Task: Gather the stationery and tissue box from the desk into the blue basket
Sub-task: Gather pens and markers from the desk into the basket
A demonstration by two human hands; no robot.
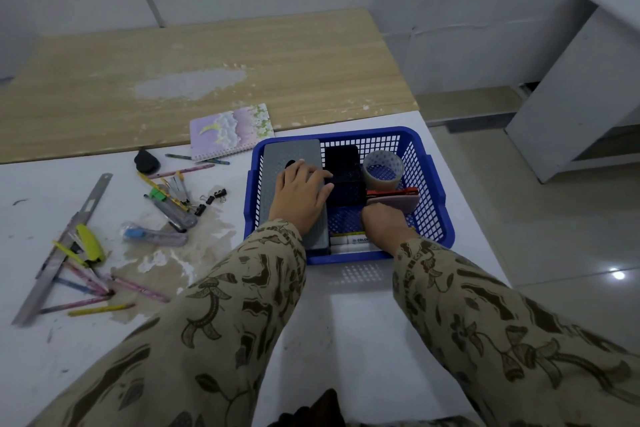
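The blue basket (434,184) stands on the white desk in front of me. A grey tissue box (291,152) lies in its left side, and my left hand (301,194) rests flat on top of it. Beside it sit a black mesh holder (344,170) and a roll of tape (382,166). My right hand (382,222) reaches into the basket's right part and grips a pink case with a red item on top (398,199). A white box (349,241) lies at the basket's near wall.
Left of the basket lie a spiral notebook (230,130), a black object (147,161), pens and pencils (173,191), binder clips (211,199), a cutter (156,234), a yellow stapler (90,243) and a metal ruler (65,239). A wooden desk (207,73) adjoins behind.
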